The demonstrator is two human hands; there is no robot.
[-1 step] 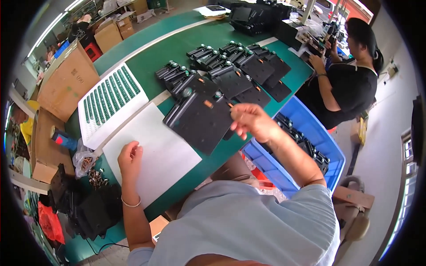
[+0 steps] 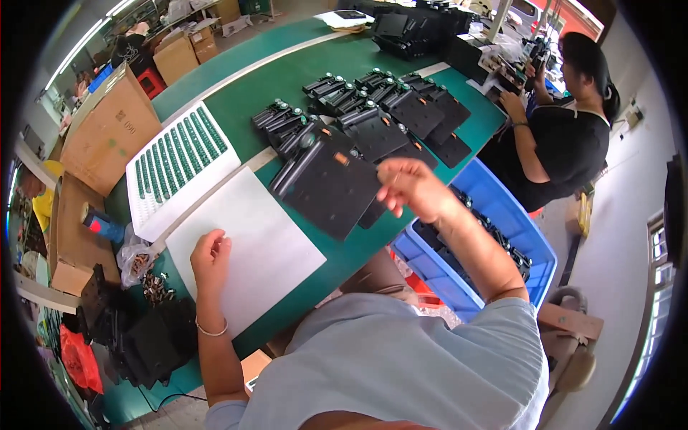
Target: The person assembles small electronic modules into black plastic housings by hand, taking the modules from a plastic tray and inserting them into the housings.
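Black in the head view, the plate (image 2: 326, 193) sits just left of the right hand (image 2: 414, 189), nearer to it than to the left hand (image 2: 210, 259). The hands are well apart. Right fingertips seem to pinch the plate at its right-hand edge, though the underside of that hold is hidden. Since the earlier picture, plate and right hand have both edged a little farther from the body and to the right; one end of the rods (image 2: 295, 170) now shows from a slightly different angle. They shift as a pair, so the plate appears to be handled by the right hand alone, its handling still under way. The left hand looks unchanged: half curled over the white sheet (image 2: 269, 247), with no plate in it; whether something small is tucked inside I cannot tell. Beyond the left hand the tray (image 2: 161, 219) of green discs looks the same. Past the right hand's fingers lies the pile (image 2: 416, 111) of similar plates, and just right of its wrist stands the blue bin (image 2: 517, 209).
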